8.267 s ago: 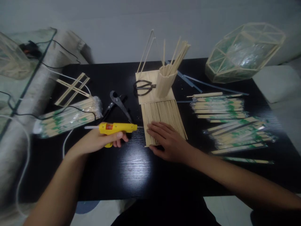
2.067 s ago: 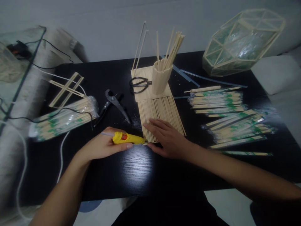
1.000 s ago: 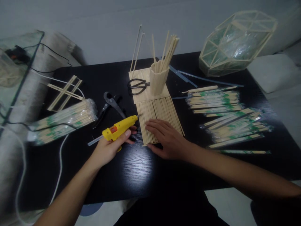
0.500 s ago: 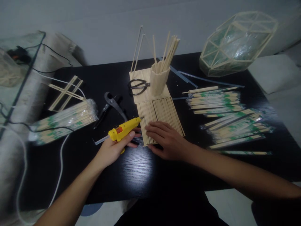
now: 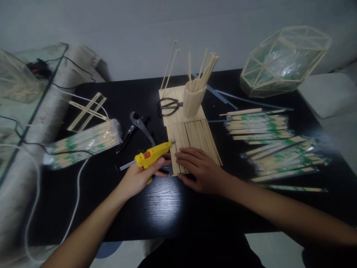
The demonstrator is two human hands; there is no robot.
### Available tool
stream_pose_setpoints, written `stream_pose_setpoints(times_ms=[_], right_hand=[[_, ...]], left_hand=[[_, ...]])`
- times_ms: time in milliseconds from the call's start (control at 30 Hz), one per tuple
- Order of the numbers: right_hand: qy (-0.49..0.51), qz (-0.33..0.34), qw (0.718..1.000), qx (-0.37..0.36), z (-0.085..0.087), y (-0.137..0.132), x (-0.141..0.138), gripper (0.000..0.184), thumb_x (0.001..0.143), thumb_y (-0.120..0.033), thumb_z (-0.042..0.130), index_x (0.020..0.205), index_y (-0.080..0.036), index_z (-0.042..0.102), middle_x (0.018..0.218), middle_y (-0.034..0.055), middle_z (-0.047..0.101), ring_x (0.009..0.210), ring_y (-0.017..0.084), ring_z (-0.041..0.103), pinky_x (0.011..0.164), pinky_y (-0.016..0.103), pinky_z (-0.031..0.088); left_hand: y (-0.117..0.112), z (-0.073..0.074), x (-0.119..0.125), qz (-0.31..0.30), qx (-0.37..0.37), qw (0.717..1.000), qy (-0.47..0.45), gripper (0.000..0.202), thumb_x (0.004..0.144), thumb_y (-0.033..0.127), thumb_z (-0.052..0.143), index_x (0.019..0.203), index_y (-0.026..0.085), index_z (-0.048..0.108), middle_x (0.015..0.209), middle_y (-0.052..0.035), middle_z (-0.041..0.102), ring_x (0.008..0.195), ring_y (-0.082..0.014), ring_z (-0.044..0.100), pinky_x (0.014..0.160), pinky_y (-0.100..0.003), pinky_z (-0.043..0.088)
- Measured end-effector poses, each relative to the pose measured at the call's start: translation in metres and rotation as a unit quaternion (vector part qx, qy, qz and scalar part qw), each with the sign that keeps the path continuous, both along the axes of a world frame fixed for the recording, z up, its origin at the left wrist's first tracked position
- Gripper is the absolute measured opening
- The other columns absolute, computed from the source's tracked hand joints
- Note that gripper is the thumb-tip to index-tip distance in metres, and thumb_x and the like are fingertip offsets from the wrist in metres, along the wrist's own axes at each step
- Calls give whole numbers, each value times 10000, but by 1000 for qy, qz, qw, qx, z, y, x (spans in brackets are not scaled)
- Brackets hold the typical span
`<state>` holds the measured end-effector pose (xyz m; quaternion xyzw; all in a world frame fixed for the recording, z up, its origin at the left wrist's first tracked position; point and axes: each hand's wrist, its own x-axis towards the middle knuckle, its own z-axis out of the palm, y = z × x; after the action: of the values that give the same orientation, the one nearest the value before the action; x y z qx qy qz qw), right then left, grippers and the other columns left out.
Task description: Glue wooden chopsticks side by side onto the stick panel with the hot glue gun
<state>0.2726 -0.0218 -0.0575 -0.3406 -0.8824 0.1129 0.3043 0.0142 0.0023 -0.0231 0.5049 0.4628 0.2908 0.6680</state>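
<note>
A yellow hot glue gun [image 5: 153,154] with a clear glue stick at its back is gripped in my left hand [image 5: 142,176]. Its nozzle points right, over the left edge of a panel of thin wooden sticks [image 5: 192,134] lying side by side. Fingers stretched out, my right hand [image 5: 199,167] rests flat on the lower part of that panel and hides some of it. Behind lies a pale wooden board [image 5: 173,121], bearing a stick-walled holder [image 5: 193,100] full of upright sticks [image 5: 209,67] and a pair of black-handled scissors [image 5: 169,107].
Dark pliers [image 5: 139,124] lie left of the board, near a wrapped chopstick bundle [image 5: 86,145] and crossed sticks [image 5: 89,109]. Wrapped chopsticks [image 5: 259,126] spread at right. A faceted stick frame [image 5: 284,63] stands at the back right. A white cable [image 5: 76,190] loops over the left side.
The whole view has shifted slightly, so the table things appear a little further right and lower. Both hands keep nearly the same places by the stick panel.
</note>
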Motion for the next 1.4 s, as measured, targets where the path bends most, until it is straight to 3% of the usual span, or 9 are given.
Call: stream_pose_setpoints(times_ms=[333, 500, 567, 733, 867, 1100, 1400], right_hand=[[-3, -5, 1000, 14, 0, 0, 0, 298, 1050, -276, 678, 1308, -132, 718, 1377, 165, 788, 1360, 353, 707, 1135, 546, 622], [-10, -3, 1000, 13, 0, 0, 0, 318, 1041, -282, 695, 1318, -128, 721, 1387, 171, 783, 1363, 354, 705, 1142, 550, 617], [-9, -3, 1000, 13, -1, 1, 0, 319, 1041, -282, 697, 1319, -129, 723, 1382, 173, 785, 1360, 351, 707, 1139, 550, 617], [-7, -4, 1000, 19, -2, 1, 0, 316, 1042, -283, 700, 1315, -125, 729, 1370, 167, 792, 1352, 355, 711, 1137, 546, 617], [-11, -2, 1000, 5, -1, 1, 0, 327, 1041, -282, 707, 1341, -154, 728, 1391, 157, 784, 1376, 340, 698, 1149, 541, 608], [-14, -3, 1000, 3, -1, 0, 0, 334, 1048, -291, 693, 1349, -147, 720, 1409, 164, 773, 1385, 333, 687, 1154, 542, 601], [-7, 0, 1000, -8, -1, 1, 0, 345, 1043, -279, 693, 1360, -145, 713, 1413, 173, 769, 1397, 338, 678, 1154, 559, 600]], left_hand=[[0, -5, 0, 0, 20, 1000, -2, 530, 1005, 495, 776, 1402, 145, 753, 1462, -198, 758, 1182, -369, 826, 734, -342, 754], [-2, -6, -2, -8, 19, 999, 30, 483, 1013, 508, 760, 1325, 140, 783, 1297, -183, 838, 761, -244, 860, 717, -349, 744], [-2, -6, -2, -6, 22, 999, 41, 457, 1006, 516, 762, 1268, 144, 802, 1241, -169, 857, 692, -227, 843, 706, -349, 737], [-1, -8, -3, -8, 42, 997, 70, 436, 1000, 539, 752, 1176, 149, 832, 1175, -157, 868, 680, -225, 829, 689, -343, 717], [-1, -7, -4, -21, 81, 991, 109, 410, 1018, 549, 716, 1022, 164, 858, 983, -127, 879, 683, -226, 811, 687, -325, 692], [-1, -6, -3, -27, 93, 988, 119, 405, 1021, 525, 705, 1081, 153, 854, 855, -96, 861, 619, -206, 772, 650, -319, 670], [0, -7, -3, -19, 96, 990, 106, 389, 1033, 536, 714, 1104, 184, 862, 941, -100, 883, 551, -183, 737, 627, -325, 663]])
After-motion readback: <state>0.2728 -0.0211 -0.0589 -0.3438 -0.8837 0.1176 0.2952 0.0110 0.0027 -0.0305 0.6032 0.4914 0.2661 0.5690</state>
